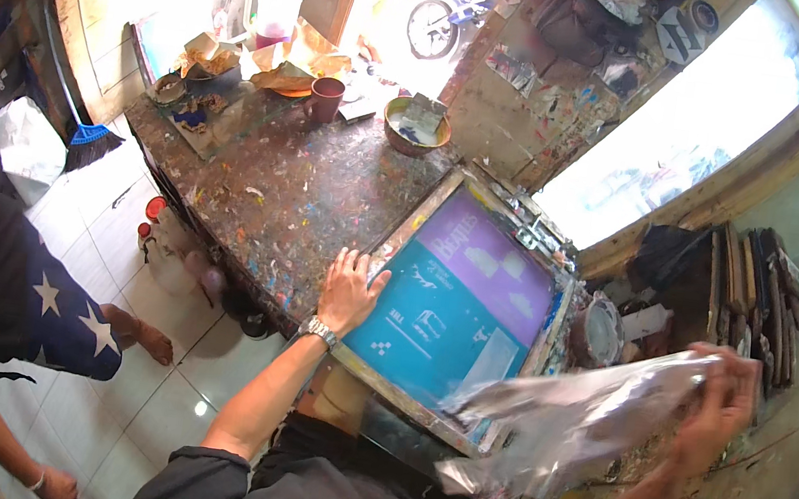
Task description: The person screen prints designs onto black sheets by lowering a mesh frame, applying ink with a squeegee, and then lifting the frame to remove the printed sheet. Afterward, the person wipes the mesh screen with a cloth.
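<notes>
A wood-framed printing screen (428, 372) with teal and purple areas and pale designs lies on the work surface in front of me. My left hand (350, 290) rests on its left edge, fingers stretched out, with a metal watch on the wrist. Over at the right, my right hand (717, 407) is closed on a crumpled clear plastic sheet (591, 406). That sheet hangs leftward across the screen's lower right corner and hides part of it. A pale strip (492, 368) shows on the teal area near that corner.
Beyond the screen, a paint-stained table (266, 187) bears a brown mug (324, 99), a bowl (416, 129) and a clear pitcher (276, 13). Right of the screen stand a tub (599, 331) and stacked frames (747, 290). Another person's leg (73, 318) is at the left, near a broom (91, 138).
</notes>
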A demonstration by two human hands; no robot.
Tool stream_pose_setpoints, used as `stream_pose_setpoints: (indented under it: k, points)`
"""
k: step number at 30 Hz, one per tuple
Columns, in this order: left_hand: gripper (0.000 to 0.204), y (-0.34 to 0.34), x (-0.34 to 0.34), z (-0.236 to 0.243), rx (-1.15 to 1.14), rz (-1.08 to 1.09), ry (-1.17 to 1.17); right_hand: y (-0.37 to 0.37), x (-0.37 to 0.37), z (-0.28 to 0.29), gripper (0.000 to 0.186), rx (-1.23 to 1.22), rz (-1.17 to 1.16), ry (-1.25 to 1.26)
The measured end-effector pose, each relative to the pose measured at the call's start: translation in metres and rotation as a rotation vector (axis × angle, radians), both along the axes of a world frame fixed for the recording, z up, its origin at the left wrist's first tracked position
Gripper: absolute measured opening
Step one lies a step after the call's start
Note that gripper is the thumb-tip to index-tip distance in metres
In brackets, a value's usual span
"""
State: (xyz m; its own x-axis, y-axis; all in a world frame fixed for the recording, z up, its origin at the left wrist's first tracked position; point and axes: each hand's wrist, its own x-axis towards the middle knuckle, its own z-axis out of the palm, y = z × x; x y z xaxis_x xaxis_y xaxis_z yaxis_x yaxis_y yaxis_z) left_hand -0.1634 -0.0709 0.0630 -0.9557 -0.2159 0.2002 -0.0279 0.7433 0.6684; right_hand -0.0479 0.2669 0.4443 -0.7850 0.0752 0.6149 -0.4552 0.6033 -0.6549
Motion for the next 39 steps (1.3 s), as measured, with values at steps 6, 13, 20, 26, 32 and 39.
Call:
stream_pose_setpoints:
  k: [6, 13, 20, 26, 32, 39]
  points:
    - [0.058, 0.001, -0.006, -0.006, -0.03, 0.018, 0.082, 0.025, -0.026, 0.094, 0.038, -0.168, -0.113, 0.258]
    - [0.038, -0.028, -0.02, -0.001, 0.566, 0.015, -0.126, -0.142, -0.106, 0.143, 0.036, 0.104, 0.318, 0.275]
    - [0.034, -0.092, -0.12, 0.007, 0.536, 0.162, 0.055, -0.177, -0.222, 0.228, 0.04, 0.341, 0.635, 0.093]
    - [0.029, -0.136, -0.221, -0.046, 0.269, 0.377, 0.264, -0.305, -0.365, 0.221, 0.023, 0.099, 0.707, -0.062]
    - [0.031, -0.117, -0.219, -0.028, 0.089, 0.443, 0.131, -0.371, -0.565, 0.141, 0.018, -0.093, 0.518, -0.075]
    - [0.027, -0.118, -0.215, -0.026, 0.108, 0.341, 0.164, -0.43, -0.699, 0.098, 0.021, -0.154, 0.403, 0.287]
